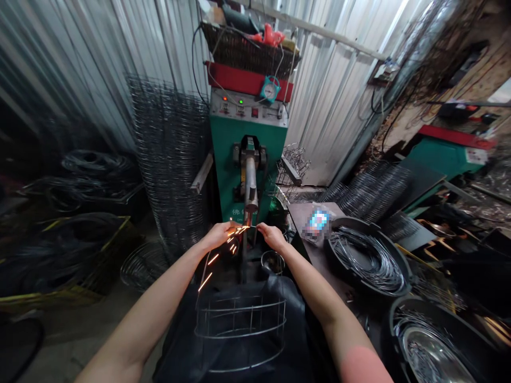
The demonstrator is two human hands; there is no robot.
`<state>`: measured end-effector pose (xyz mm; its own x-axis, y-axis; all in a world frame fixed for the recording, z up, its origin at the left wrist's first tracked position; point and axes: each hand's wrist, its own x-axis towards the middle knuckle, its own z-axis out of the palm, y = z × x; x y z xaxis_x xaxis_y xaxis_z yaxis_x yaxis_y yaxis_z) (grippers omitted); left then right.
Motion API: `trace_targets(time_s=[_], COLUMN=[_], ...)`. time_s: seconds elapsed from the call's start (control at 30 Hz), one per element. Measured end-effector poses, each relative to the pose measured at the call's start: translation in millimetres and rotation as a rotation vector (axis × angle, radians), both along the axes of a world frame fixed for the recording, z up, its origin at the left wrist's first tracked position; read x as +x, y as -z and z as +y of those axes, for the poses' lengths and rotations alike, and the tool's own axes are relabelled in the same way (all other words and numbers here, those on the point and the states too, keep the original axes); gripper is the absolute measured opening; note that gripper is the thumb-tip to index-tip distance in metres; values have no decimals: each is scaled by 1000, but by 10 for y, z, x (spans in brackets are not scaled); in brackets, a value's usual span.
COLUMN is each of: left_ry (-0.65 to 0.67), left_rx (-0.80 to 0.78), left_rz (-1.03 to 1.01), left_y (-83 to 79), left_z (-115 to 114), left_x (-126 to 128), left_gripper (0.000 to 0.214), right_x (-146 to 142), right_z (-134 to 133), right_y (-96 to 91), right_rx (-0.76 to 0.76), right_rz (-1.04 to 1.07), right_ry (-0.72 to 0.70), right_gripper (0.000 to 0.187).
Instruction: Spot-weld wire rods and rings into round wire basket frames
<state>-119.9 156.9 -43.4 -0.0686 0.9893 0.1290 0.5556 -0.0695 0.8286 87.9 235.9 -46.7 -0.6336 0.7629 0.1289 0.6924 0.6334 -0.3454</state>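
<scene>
Left hand [219, 236] and right hand [272, 236] both pinching a thin wire [248, 227] at the spot welder electrode [249, 205], sparks flying toward the left hand; wire basket frame [240, 324] sits below against black apron [243, 298].

At centre, the left hand [217, 235] and right hand [272, 237] pinch a thin wire [248, 227] beneath a green spot welder [225, 159], sparks [211, 259] flying lower left; a wire basket frame [241, 324] sits below, a black tub of wire coils [367, 255] right.
</scene>
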Motion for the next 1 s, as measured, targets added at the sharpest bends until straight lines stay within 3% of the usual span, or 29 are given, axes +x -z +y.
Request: trace_targets(time_s=[0.4, 1.0], left_ry=[-14, 30], left_rx=[-124, -137], left_rz=[-39, 0], left_y=[-27, 43], left_z=[30, 85], left_x=[8, -70], left_gripper=[38, 40], right_x=[17, 7], right_z=[35, -43], right_y=[24, -15], right_rx=[-31, -103], right_rz=[15, 92], right_ry=[14, 50], right_gripper=[19, 23])
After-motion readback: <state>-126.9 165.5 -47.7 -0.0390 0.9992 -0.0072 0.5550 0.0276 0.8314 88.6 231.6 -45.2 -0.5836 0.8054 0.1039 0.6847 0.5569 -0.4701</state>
